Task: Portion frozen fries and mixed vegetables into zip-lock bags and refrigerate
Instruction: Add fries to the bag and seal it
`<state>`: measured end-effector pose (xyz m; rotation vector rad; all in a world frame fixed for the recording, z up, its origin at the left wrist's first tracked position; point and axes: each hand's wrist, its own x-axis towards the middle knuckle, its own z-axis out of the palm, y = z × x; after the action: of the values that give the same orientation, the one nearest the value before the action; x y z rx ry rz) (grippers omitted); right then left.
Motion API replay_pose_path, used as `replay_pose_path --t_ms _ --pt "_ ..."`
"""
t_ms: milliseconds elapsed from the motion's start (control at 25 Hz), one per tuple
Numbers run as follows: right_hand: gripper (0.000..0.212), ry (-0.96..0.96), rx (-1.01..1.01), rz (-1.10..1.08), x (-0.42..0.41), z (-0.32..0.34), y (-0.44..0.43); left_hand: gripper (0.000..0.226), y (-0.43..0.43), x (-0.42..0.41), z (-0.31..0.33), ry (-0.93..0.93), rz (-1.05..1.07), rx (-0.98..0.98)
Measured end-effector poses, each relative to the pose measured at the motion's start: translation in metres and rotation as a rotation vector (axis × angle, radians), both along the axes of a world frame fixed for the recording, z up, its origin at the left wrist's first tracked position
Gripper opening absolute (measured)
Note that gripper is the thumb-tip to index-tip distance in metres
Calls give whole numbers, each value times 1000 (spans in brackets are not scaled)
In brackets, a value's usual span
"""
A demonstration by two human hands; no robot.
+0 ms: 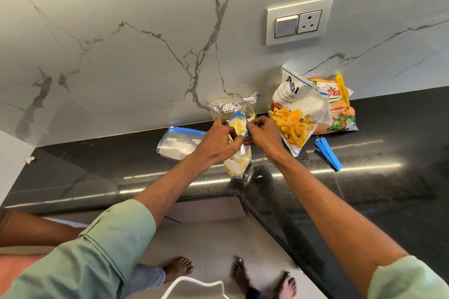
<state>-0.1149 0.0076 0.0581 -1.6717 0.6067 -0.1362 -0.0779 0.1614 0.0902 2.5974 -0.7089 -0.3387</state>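
Note:
A clear zip-lock bag of pale fries (237, 162) rests on the black counter (364, 177). My left hand (217, 139) and my right hand (263, 135) both pinch its blue zip strip from either side. Behind them another filled zip-lock bag (232, 107) leans on the wall. An empty zip-lock bag (178, 143) lies flat to the left. The white frozen fries packet (297, 109) stands to the right, open at the top. Behind it sits the orange mixed vegetables packet (341, 109), closed with a yellow clip (342, 90).
A blue bag clip (328, 153) lies on the counter right of the fries packet. A switch and socket plate (299, 20) is on the marble wall. The counter edge turns a corner near my arms. Another person's arm and bare feet (178, 268) are at the lower left.

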Motion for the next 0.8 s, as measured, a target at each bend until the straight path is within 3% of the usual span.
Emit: replay_pose_path --t_ms 80,280,400,520,800 --pt "4 6 -23 -4 0 -1 -1 52 5 -4 -4 15 -49 52" --pt "5 -14 48 -4 -1 2 0 36 10 -6 -4 -75 -47 35" --pt "8 -1 -15 -7 -2 4 -1 36 7 -4 -3 -42 95 -16" --pt "10 18 -77 0 -4 6 -5 33 10 3 -2 49 312 -201" --pt "12 58 -322 120 -3 15 -6 35 13 10 -3 -40 440 -274"
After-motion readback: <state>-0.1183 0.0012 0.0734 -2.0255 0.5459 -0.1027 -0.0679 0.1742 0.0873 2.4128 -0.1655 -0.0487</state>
